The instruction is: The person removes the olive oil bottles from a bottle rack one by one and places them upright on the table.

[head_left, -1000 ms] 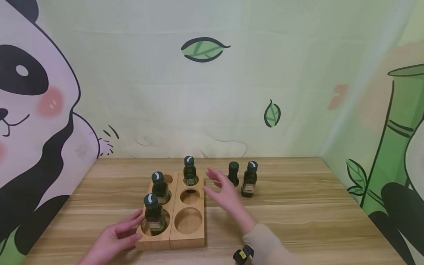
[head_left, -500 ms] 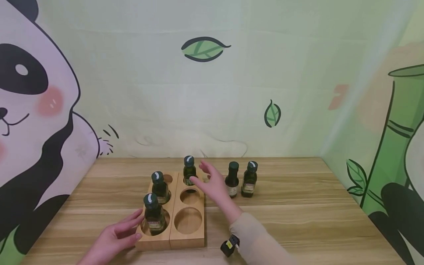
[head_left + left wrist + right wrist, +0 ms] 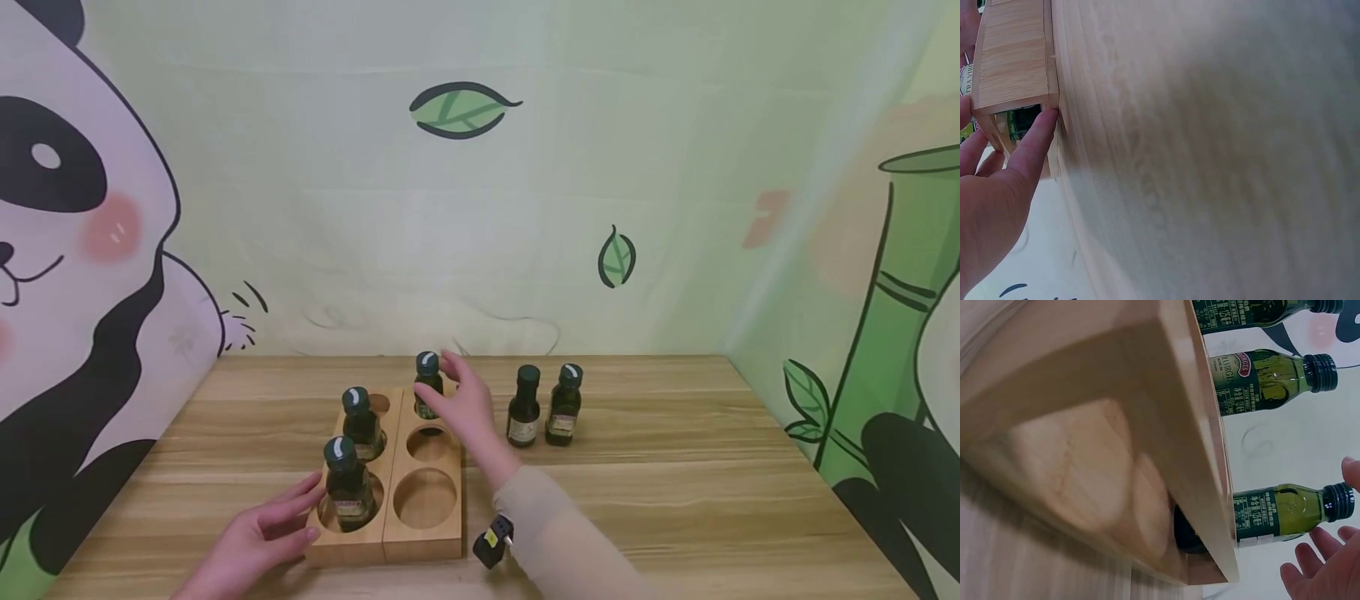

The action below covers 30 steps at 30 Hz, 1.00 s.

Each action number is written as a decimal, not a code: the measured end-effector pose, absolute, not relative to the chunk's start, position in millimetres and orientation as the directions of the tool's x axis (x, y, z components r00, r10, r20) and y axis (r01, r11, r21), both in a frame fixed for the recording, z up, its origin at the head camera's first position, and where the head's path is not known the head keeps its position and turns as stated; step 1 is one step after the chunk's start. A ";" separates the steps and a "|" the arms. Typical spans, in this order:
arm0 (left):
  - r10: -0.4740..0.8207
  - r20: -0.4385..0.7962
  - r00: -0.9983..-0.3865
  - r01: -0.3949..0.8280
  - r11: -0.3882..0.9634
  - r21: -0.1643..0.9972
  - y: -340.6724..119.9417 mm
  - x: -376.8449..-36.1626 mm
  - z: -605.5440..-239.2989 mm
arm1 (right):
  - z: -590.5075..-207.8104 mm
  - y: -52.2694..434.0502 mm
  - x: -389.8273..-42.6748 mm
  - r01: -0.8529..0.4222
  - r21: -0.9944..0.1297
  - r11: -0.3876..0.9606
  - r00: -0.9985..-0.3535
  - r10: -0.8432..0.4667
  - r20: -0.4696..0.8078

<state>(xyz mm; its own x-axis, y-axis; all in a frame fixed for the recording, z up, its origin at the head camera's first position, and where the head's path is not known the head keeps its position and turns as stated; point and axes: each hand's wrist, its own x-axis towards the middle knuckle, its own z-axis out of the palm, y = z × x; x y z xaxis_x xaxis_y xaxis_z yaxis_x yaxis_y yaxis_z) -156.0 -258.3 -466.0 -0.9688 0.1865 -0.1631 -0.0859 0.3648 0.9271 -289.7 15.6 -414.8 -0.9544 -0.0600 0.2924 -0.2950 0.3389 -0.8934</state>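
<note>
My right hand [image 3: 468, 408] is at the rear right olive oil bottle [image 3: 427, 382], thumb in front of it and fingers beside its cap. In the right wrist view, the fingers [image 3: 1325, 556] lie close to that bottle's shoulder, and the thumb shows near the cap. The bottle stands upright in the back hole of a wooden bottle rack [image 3: 423, 546]. At the rack's front left, my left hand [image 3: 258, 533] touches the side with nearly straight fingers. Two more olive oil bottles, one at the front [image 3: 348, 492] and one behind it [image 3: 362, 425], stand in the left row.
To the right of the rack, a slim-necked dark bottle [image 3: 523, 408] with a pale label and another olive oil bottle [image 3: 563, 407] stand on the wood-grain table [image 3: 675, 467]. Below the right sleeve shows a small black device [image 3: 492, 542]. A printed cloth backdrop [image 3: 300, 208] rises behind.
My right hand has moved left from beside the slim-necked bottle to the rear right olive oil bottle, uncovering the slim one. The left hand stays at the rack.
</note>
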 end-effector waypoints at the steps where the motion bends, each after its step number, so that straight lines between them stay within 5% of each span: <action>1: 0.185 -0.164 -0.969 -0.086 0.366 0.926 -258.4 -155.9 -465.8 | -414.3 13.8 -290.1 -0.295 -0.893 0.340 -0.954 -0.049 0.297; 30: 0.194 -0.155 -0.969 -0.071 0.382 0.921 -258.4 -155.9 -466.0 | -416.2 -3.3 -303.7 -0.313 -0.850 0.423 -0.923 0.075 0.377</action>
